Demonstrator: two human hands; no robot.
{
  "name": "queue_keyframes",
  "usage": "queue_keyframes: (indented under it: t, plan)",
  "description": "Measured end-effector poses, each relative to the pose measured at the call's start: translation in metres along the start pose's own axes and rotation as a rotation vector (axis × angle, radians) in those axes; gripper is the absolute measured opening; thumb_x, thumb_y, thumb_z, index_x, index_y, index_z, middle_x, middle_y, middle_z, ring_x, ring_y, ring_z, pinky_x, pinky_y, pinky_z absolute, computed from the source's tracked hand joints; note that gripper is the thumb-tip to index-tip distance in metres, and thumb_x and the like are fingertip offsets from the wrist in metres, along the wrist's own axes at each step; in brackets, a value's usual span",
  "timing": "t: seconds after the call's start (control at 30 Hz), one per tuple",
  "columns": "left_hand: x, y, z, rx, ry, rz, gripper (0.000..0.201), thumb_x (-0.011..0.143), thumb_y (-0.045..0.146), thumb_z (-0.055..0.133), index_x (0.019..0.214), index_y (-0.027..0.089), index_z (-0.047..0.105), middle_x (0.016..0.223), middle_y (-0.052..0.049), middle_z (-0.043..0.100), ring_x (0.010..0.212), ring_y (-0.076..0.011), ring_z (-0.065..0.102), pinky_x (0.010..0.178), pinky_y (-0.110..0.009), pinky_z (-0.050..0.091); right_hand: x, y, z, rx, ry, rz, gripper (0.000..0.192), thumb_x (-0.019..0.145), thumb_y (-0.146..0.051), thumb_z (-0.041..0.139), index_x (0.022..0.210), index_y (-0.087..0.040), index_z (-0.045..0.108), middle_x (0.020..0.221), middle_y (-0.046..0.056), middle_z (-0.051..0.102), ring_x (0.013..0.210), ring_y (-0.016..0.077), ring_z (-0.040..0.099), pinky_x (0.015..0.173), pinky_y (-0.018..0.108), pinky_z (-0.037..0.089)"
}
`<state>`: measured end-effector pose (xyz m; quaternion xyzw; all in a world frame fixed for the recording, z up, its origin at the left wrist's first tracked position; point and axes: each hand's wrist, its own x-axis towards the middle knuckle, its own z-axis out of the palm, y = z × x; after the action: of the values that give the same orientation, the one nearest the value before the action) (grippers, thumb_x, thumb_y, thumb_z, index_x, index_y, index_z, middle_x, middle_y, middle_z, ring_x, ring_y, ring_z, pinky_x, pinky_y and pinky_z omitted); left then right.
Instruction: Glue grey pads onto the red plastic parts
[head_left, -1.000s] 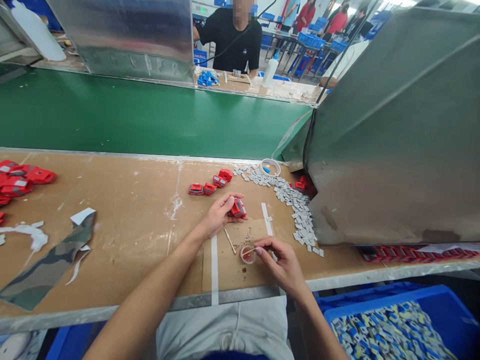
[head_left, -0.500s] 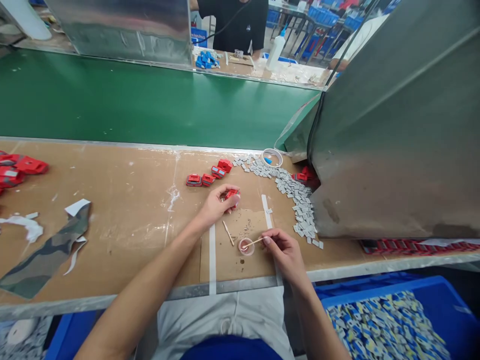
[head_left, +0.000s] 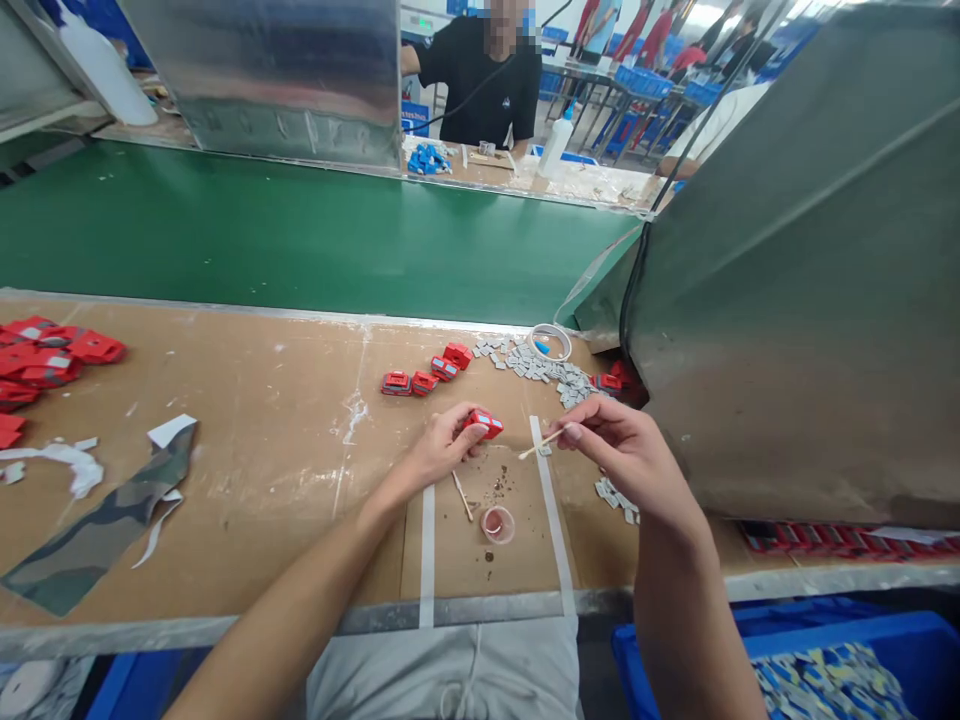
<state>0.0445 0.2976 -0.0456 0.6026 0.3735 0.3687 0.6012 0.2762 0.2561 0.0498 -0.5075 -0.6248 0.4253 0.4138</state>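
Pinching a small red part [head_left: 484, 423], the left hand [head_left: 439, 450] rests on the bench [head_left: 262, 440]; the right hand [head_left: 626, 455] pinches a thin stick [head_left: 541, 444] just beside it.

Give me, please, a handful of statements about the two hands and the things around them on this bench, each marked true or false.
1. The left hand holds a small red part. True.
2. The right hand pinches a thin stick. True.
3. The stick's tip rests in the small round cup. False: the stick is lifted, pointing toward the red part.
4. A row of red parts lies beyond the hands. True.
5. The grey pieces sit on the green belt. False: they lie on the brown bench.
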Motion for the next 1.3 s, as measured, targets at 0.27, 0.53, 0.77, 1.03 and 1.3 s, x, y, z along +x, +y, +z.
queue_keyframes:
  t: [0.27, 0.53, 0.77, 1.03, 1.3]
  plan:
    - [0.004, -0.005, -0.004, 0.028, 0.027, -0.018, 0.021, 0.078, 0.021, 0.072, 0.096, 0.018, 0.060, 0.088, -0.003, 0.072, 0.081, -0.0168, 0.069, 0.079, -0.030, 0.056, 0.012, 0.019, 0.006, 0.086, 0.003, 0.031, 0.035, 0.084, -0.052, 0.076, 0.077, -0.019, 0.068, 0.075, 0.006, 0.073, 0.064, 0.0164, 0.066, 0.060, 0.027, 0.056]
    - [0.003, -0.003, -0.004, 0.159, 0.008, -0.003, 0.016, 0.083, 0.027, 0.069, 0.093, 0.020, 0.058, 0.090, -0.003, 0.072, 0.081, -0.0171, 0.068, 0.075, -0.027, 0.055, 0.013, 0.034, 0.032, -0.086, 0.186, -0.067, 0.031, 0.092, -0.050, 0.068, 0.085, -0.019, 0.071, 0.082, 0.008, 0.076, 0.072, 0.0181, 0.069, 0.064, 0.028, 0.054]
    - [0.003, -0.002, -0.005, 0.227, -0.001, 0.003, 0.015, 0.085, 0.030, 0.068, 0.090, 0.020, 0.058, 0.080, 0.000, 0.067, 0.072, -0.0149, 0.063, 0.069, -0.024, 0.052, 0.015, 0.045, 0.037, -0.208, 0.144, -0.073, 0.028, 0.095, -0.045, 0.063, 0.087, -0.019, 0.071, 0.084, 0.008, 0.076, 0.075, 0.0197, 0.071, 0.068, 0.030, 0.054]
    - [0.002, -0.001, -0.004, 0.220, 0.011, 0.001, 0.014, 0.082, 0.028, 0.070, 0.088, 0.020, 0.060, 0.079, -0.001, 0.069, 0.071, -0.0156, 0.063, 0.068, -0.024, 0.051, 0.018, 0.040, 0.040, -0.252, 0.146, -0.094, 0.031, 0.095, -0.048, 0.062, 0.084, -0.019, 0.069, 0.080, 0.008, 0.076, 0.067, 0.0181, 0.069, 0.062, 0.028, 0.052]
    - [0.002, -0.001, -0.005, 0.234, 0.007, -0.014, 0.015, 0.082, 0.030, 0.070, 0.087, 0.021, 0.059, 0.079, -0.001, 0.069, 0.071, -0.0157, 0.064, 0.068, -0.024, 0.051, 0.017, 0.039, 0.042, -0.232, 0.148, -0.128, 0.030, 0.096, -0.047, 0.062, 0.082, -0.020, 0.068, 0.081, 0.007, 0.076, 0.071, 0.0191, 0.071, 0.065, 0.029, 0.054]
